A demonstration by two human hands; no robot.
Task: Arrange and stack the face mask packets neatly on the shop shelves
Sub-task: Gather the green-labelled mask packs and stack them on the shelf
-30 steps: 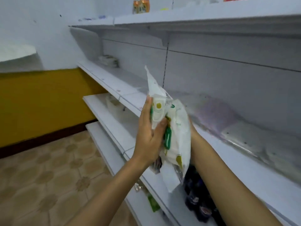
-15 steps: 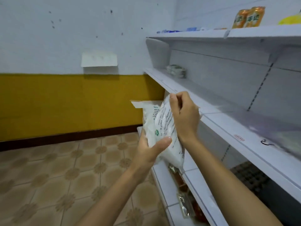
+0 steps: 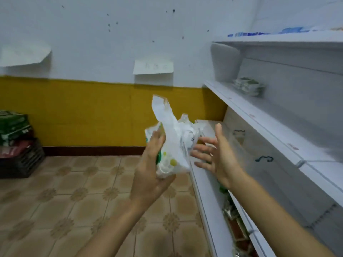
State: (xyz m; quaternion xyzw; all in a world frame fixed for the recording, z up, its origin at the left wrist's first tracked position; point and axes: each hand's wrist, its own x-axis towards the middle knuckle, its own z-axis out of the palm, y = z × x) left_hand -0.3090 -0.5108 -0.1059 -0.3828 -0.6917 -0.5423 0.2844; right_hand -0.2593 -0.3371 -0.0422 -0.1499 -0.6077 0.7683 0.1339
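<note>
The wall (image 3: 111, 34) ahead of me was white above and yellow below, and the tiled floor (image 3: 65, 201) ran out under it. On my right stood the white shop shelves (image 3: 259, 115), their boards reaching back to the corner. Against the wall at my far left sat a dark crate (image 3: 20, 162) with green and red cartons (image 3: 13, 127) piled on top. A sheet of paper (image 3: 153, 66) hung on the wall straight in front, and another, curling sheet (image 3: 24, 54) hung further left. Far back on the middle shelf lay a small stack of green-and-white packets (image 3: 248, 86), blurred, and blue items (image 3: 289, 31) lined the top board. Lower down I could make out dark, shiny packages (image 3: 235, 232) on the bottom shelves, though not what they were. In front of the shelves, at chest height, I held the bundle of face mask packets (image 3: 172, 143), white plastic with green and yellow print, one flap sticking upward. My left hand (image 3: 150, 175) gripped it from below, fingers curled round its left side and thumb under its bottom edge. My right hand (image 3: 217, 154) was released, fingers spread, just beside the bundle's right edge; I cannot tell whether the fingertips touched it.
</note>
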